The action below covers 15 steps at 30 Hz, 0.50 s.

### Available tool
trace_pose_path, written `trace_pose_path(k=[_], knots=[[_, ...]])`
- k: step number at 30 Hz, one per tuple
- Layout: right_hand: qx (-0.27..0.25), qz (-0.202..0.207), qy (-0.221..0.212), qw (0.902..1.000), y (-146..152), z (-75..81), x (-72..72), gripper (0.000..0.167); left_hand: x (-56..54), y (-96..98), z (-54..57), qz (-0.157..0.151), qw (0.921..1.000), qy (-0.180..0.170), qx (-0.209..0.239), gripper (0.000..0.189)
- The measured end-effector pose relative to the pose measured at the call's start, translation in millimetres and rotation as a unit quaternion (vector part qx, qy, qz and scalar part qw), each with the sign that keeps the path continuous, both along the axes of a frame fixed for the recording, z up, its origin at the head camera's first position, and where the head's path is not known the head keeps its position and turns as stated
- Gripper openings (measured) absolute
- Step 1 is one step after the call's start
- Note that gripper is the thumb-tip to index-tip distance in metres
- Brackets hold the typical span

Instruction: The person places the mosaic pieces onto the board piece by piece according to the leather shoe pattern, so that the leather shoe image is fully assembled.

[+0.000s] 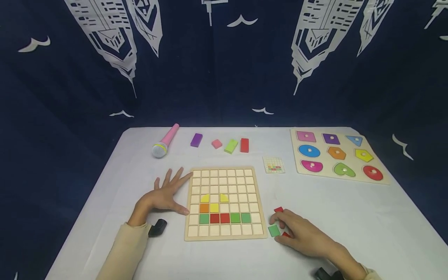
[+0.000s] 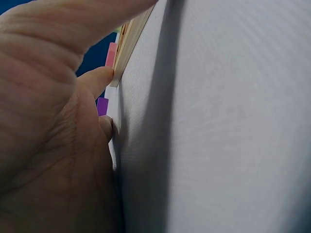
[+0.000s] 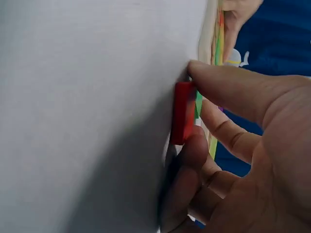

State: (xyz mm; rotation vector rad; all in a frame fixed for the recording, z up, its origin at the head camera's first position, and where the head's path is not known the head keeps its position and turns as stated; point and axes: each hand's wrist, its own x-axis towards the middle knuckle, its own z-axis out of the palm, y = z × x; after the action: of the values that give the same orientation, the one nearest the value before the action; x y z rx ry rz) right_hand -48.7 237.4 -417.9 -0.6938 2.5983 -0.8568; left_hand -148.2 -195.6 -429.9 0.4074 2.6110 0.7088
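A wooden grid board (image 1: 190, 233) with coloured tiles in several cells lies on the table. My left hand (image 1: 166, 196) is spread along its left side, index fingertip at the upper left corner and thumb at the lower left edge. Right of the board, my right hand (image 1: 301, 233) is low over loose tiles, fingers curved. A green square tile (image 1: 274, 231) lies between thumb and index fingertip; whether they grip it is unclear. One red tile (image 1: 286, 234), seen edge-on as a red block (image 3: 182, 114), is partly hidden under the hand. Another red tile (image 1: 278, 209) shows beyond the fingers.
A small pattern card (image 1: 274, 165) lies beyond the board's upper right corner. A shape puzzle board (image 1: 297, 163) is at the back right. Along the back are a pink toy microphone (image 1: 168, 140) and purple (image 1: 196, 140), pink (image 1: 217, 144), lime (image 1: 231, 146) and red (image 1: 244, 145) blocks.
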Motion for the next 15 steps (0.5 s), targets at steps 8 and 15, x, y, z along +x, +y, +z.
trace_pose_path(k=[8,15], knots=[[0.054,0.011,0.06,0.9967,-4,7.5,-1.7,0.024,-2.2,-1.5,-4.2,0.001,1.0,0.007,-0.003,0.133],[0.063,0.014,0.071,0.9954,-23,22.5,-18.4,0.024,2.0,1.1,2.7,0.001,1.0,0.0,0.002,0.129]])
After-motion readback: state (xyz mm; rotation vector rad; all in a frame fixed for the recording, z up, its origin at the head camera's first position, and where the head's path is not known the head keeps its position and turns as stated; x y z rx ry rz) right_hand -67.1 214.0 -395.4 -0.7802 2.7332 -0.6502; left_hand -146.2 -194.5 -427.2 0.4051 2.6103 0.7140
